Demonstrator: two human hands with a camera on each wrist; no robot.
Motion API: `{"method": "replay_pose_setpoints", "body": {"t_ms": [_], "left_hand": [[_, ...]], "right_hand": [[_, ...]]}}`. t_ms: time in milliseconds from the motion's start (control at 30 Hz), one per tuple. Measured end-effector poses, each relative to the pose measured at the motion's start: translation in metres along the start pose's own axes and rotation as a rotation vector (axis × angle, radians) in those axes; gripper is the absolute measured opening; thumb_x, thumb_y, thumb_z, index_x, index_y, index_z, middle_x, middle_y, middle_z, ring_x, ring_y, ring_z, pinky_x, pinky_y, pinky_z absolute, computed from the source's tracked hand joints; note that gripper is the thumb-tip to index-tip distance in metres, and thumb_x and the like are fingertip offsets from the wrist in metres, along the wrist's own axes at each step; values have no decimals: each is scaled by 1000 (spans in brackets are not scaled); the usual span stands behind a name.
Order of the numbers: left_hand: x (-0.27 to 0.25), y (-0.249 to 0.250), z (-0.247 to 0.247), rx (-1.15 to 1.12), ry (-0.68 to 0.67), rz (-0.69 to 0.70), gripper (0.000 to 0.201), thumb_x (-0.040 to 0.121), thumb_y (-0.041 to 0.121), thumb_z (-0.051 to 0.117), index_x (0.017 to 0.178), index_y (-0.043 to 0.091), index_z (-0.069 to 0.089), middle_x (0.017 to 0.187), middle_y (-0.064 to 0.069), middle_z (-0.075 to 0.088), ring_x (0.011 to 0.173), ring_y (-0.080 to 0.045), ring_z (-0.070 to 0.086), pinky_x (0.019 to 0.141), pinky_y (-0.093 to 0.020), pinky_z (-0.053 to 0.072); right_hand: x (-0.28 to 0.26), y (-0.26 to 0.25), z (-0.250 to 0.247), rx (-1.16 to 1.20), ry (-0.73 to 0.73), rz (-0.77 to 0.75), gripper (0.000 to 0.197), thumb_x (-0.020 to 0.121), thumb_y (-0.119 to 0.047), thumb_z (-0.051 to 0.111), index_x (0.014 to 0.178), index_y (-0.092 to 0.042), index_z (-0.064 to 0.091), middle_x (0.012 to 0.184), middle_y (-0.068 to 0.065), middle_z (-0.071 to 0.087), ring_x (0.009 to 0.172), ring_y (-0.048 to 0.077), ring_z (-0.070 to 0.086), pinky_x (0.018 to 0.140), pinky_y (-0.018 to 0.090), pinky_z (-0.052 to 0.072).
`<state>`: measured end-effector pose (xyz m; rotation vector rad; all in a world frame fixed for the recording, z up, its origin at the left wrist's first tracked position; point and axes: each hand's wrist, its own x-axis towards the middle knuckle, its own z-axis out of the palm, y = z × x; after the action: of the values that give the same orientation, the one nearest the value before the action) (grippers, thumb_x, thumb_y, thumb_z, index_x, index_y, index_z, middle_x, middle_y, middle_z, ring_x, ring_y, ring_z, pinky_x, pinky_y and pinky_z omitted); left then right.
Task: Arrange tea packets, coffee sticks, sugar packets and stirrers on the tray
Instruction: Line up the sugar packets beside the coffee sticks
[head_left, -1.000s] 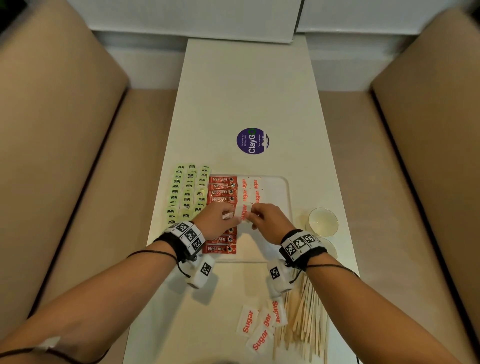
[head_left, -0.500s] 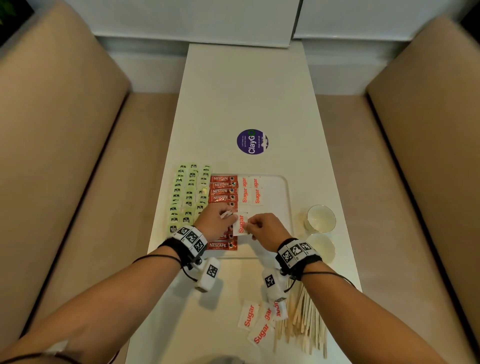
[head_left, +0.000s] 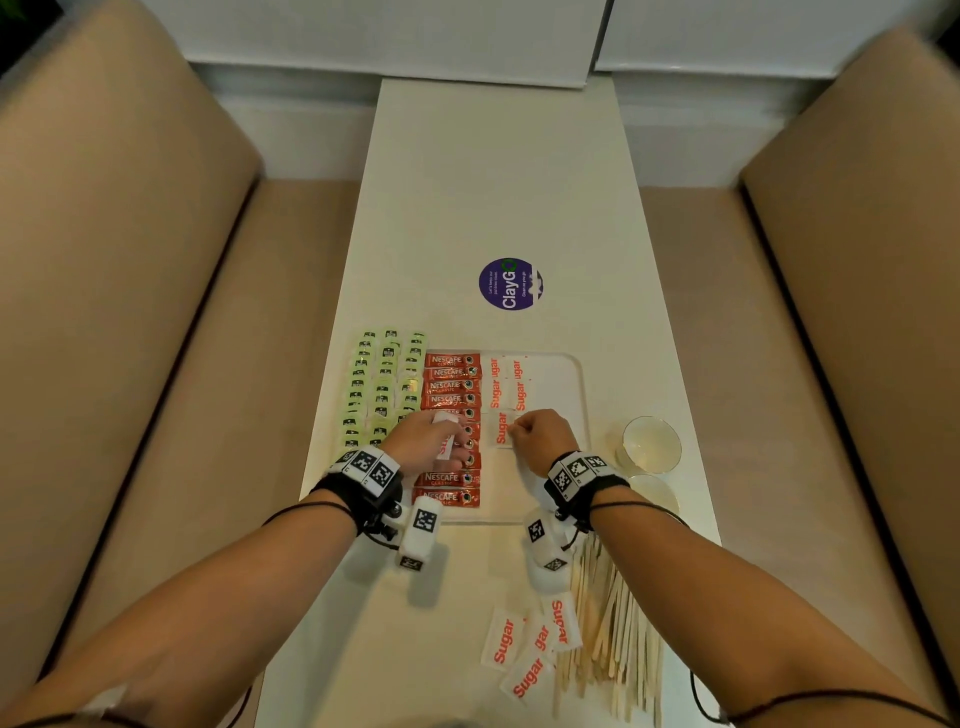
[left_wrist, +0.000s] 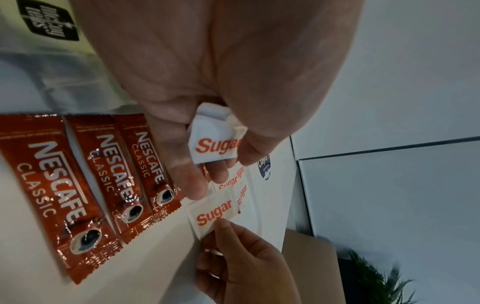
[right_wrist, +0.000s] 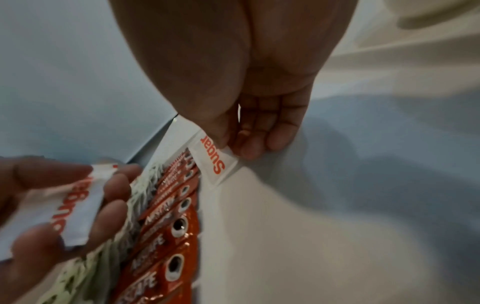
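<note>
A white tray (head_left: 574, 374) on the table carries a column of red Nescafe coffee sticks (head_left: 451, 387) and white sugar packets (head_left: 506, 382) at its far end. Green tea packets (head_left: 384, 384) lie in rows left of the sticks. My left hand (head_left: 434, 441) hovers over the coffee sticks and holds a small bunch of sugar packets (left_wrist: 214, 142) between thumb and fingers. My right hand (head_left: 540, 436) pinches the near corner of one sugar packet (head_left: 501, 428) (right_wrist: 213, 158) lying on the tray below the others. Loose sugar packets (head_left: 530, 644) and wooden stirrers (head_left: 613, 623) lie near me.
Two small glass cups (head_left: 649, 444) stand right of the tray. A round purple sticker (head_left: 510, 283) marks the table beyond it. Beige bench seats run along both sides of the narrow white table.
My right hand has drawn one sugar packet away from the left hand and set it flat on the tray below the placed ones. The left hand shifted slightly left, still holding its packets.
</note>
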<state>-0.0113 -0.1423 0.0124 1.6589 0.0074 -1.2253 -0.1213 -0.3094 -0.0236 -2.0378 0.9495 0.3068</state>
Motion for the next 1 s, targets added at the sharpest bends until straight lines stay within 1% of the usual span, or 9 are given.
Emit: {"method": "replay_pose_setpoints", "body": {"t_ms": [100,200,300,500,600,700,800,933,1000], "left_hand": [[3,-1,-1,-119,25,-35,23,103,12,48,118,4,63,102,-16,69,82,-28,71,63,-33,61],[7,-3,-4,-197,40,-63,24,102,10,44,117,1,61,105,-19,71,85,-32,72,67,-36,62],[9,-4,-5,-230,40,-50,24,104,10,42,119,2,59,105,-19,73,89,-34,72,72,-38,62],[12,-9,-3,-115,50,16,26,108,24,43,115,7,61,107,-18,75,94,-34,74,68,-32,62],[14,-11,-1,-53,88,31,27,105,26,50,111,4,65,102,-17,75,86,-28,76,64,-29,61],[15,-12,1,17,131,59,26,102,28,57,105,5,68,98,-15,76,80,-22,75,65,-28,62],[16,-15,0,29,142,66,24,99,31,63,105,9,69,100,-10,77,85,-21,75,72,-33,63],[14,-15,-1,38,140,81,24,96,30,66,107,10,69,103,-9,75,95,-25,73,74,-35,63],[13,-14,1,46,148,99,23,96,29,67,106,9,70,103,-9,76,94,-26,73,73,-34,63]], "right_hand": [[8,-6,2,-10,6,25,30,101,-26,57,80,-12,73,93,2,74,79,20,68,72,28,53],[14,-11,1,-46,31,44,33,99,-25,59,67,-17,61,87,5,73,75,21,66,69,28,53],[18,-14,0,-80,40,68,30,97,-24,61,69,-13,62,86,8,74,72,22,66,64,28,52],[21,-17,0,-98,41,81,23,97,-25,62,80,-10,68,90,7,74,74,21,68,62,26,50],[21,-18,0,-96,41,82,23,97,-26,63,80,-11,67,92,7,75,74,21,68,61,27,51],[19,-18,-1,-89,42,73,26,97,-29,63,79,-11,67,94,7,75,80,22,71,71,33,59],[15,-18,-3,-62,40,64,28,97,-37,63,78,-17,62,99,3,73,83,19,69,76,34,59],[5,-16,-7,37,23,-25,27,100,-42,57,99,-17,68,119,2,70,105,20,64,90,33,51],[-4,-18,-9,92,-27,-82,28,102,-40,55,102,-18,71,106,-1,73,99,17,66,95,37,52]]}}
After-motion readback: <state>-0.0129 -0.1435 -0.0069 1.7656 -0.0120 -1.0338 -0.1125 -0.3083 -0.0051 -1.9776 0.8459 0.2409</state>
